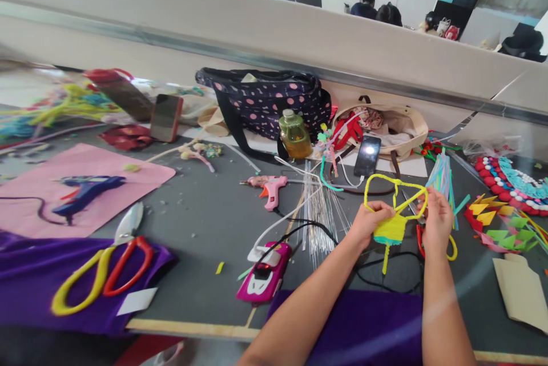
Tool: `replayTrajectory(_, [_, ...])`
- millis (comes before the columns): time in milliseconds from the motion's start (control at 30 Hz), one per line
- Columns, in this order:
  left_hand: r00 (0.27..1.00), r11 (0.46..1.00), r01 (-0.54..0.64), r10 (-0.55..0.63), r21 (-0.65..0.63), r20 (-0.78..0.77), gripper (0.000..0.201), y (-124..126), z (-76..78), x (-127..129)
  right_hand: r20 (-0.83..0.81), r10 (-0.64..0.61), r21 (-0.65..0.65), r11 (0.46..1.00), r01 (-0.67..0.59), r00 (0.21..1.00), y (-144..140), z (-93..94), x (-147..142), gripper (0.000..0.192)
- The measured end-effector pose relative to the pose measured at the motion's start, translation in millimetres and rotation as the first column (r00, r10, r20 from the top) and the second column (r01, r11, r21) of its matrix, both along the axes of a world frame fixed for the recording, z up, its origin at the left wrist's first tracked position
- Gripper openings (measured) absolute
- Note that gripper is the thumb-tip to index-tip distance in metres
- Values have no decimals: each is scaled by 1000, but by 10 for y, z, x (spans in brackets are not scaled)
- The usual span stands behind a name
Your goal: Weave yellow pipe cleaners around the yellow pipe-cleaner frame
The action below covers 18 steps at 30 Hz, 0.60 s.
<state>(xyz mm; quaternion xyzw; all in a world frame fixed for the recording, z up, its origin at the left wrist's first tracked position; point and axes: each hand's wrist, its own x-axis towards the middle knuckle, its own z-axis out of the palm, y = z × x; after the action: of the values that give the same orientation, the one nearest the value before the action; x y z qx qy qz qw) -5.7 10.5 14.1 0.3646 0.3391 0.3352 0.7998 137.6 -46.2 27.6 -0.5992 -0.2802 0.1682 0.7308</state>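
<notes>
Head view: hands [371, 222] on pipe-cleaner figure [394, 223]

Fuzzy pipe-cleaner shape [393, 212]; matt grey tabletop [201, 229].

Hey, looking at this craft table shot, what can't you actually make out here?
- Head view: the far left pile of pipe cleaners is motion-blurred.
- The red-handled tool is mostly hidden behind the right hand.
- The left hand covers part of the yellow pipe-cleaner figure.
- The beaded piece is cut off by the right edge.
</notes>
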Motion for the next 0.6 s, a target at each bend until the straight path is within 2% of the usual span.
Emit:
replayTrajectory(100, [994,994,-108,108,-6,15,22,23,-22,10,212,-98,4,995,99,972,22,-25,-67,38])
replayTrajectory(167, [986,987,-164,164,-4,31,22,26,-28,17,413,-119,-2,991,132,903,33,-45,-124,31])
replayTrajectory(267, [979,981,-193,192,4,68,22,8,-23,28,663,-69,-49,990,136,745,48,-82,-201,24])
replayTrajectory(333, [978,981,-192,190,12,87,23,-11,-18,32,723,-11,-92,989,113,691,59,-108,-233,24])
replayTrajectory(400, [980,984,-179,176,18,96,24,-24,-16,35,705,51,-133,989,61,708,71,-136,-249,25])
replayTrajectory(500, [981,985,-169,166,23,100,25,-31,-12,38,601,118,-182,983,-9,790,90,-184,-258,28])
replayTrajectory(600, [978,981,-191,187,30,93,24,-31,5,38,472,134,-207,978,-38,871,108,-232,-276,29])
